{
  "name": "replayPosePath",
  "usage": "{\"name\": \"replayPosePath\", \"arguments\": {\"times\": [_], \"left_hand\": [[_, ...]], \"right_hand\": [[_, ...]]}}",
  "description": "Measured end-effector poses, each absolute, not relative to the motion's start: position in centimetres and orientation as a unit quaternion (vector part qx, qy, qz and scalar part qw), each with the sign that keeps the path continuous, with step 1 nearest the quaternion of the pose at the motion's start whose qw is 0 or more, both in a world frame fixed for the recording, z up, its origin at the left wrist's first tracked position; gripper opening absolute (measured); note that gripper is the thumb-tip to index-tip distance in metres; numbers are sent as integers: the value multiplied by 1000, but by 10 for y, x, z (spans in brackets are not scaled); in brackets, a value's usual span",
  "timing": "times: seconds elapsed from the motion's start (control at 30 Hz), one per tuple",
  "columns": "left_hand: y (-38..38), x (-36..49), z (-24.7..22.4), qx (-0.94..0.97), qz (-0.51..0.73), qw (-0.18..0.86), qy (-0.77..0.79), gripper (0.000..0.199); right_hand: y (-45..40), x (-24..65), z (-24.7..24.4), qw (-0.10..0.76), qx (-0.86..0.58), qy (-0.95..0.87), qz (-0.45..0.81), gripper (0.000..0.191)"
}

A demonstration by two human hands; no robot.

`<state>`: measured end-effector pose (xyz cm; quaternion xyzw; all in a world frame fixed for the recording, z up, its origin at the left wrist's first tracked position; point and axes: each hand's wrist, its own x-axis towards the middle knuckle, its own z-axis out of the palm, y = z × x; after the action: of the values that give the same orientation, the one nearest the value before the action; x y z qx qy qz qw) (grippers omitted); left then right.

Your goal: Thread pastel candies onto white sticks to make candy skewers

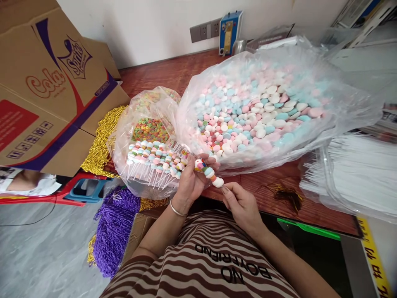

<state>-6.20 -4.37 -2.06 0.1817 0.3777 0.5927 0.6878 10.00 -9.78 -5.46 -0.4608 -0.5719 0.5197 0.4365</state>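
My left hand (192,179) is wrapped round a skewer of candies (209,172), with white, blue, pink and orange pieces and a colourful piece near its upper end. My right hand (240,203) pinches the skewer's lower end, just below a white piece. Left of my hands, finished candy skewers (155,157) on white sticks lie in a clear bag, with small orange and green rings (151,129) behind them. A large clear bag of pink, white and blue candies (263,107) lies open beyond my hands.
White sticks (366,165) in plastic lie at the right. Gold twist ties (288,196) rest near the table's front edge. A cardboard box (52,91), gold beads (101,142) and purple beads (116,231) are at the left. A blue device (230,33) stands by the wall.
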Motion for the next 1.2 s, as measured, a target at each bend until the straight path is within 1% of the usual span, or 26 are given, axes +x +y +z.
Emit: {"name": "replayPosePath", "arguments": {"times": [0.07,0.13,0.2,0.23,0.3,0.37,0.43,0.5,0.57,0.63,0.73,0.8,0.87,0.93,1.0,1.1,1.13,1.2], "left_hand": [[-44,-66,-27,201,584,696,366,46],[-45,-70,-31,214,571,709,353,46],[-45,-72,-31,214,555,728,340,47],[-44,-73,-30,210,548,735,339,47],[-43,-74,-27,209,544,734,348,43],[-42,-75,-24,226,553,711,370,40],[-40,-78,-23,252,557,683,399,37],[-39,-81,-25,270,566,650,429,29],[-37,-85,-27,279,583,611,457,24],[-35,-89,-28,278,597,582,476,24],[-35,-92,-26,258,595,585,487,31],[-38,-90,-25,235,593,596,488,34],[-42,-87,-26,216,591,611,481,34],[-47,-83,-28,200,597,626,461,37],[-51,-79,-31,186,597,648,435,41],[-57,-76,-35,165,576,689,409,43],[-58,-75,-36,162,566,700,404,42],[-61,-76,-36,160,551,713,403,39]], "right_hand": [[-96,100,-52,401,-401,-447,691,30],[-95,99,-51,369,-338,-349,793,33],[-94,98,-50,363,-321,-326,812,34],[-95,97,-50,375,-335,-346,792,34],[-95,97,-51,421,-398,-441,686,30],[-95,99,-55,455,-459,-563,515,21],[-94,101,-60,462,-483,-656,350,14],[-92,104,-64,457,-480,-713,229,14],[-90,107,-67,452,-469,-746,137,13],[-88,110,-67,443,-451,-772,63,11],[-87,112,-65,421,-419,-804,-16,9],[-87,112,-64,423,-397,-814,-37,10],[-90,110,-64,438,-387,-811,-20,12],[-95,106,-64,458,-403,-791,49,10],[-100,100,-63,466,-434,-748,186,12],[-106,92,-59,453,-455,-635,429,21],[-107,90,-58,445,-452,-595,494,25],[-106,87,-56,436,-437,-526,584,32]]}}
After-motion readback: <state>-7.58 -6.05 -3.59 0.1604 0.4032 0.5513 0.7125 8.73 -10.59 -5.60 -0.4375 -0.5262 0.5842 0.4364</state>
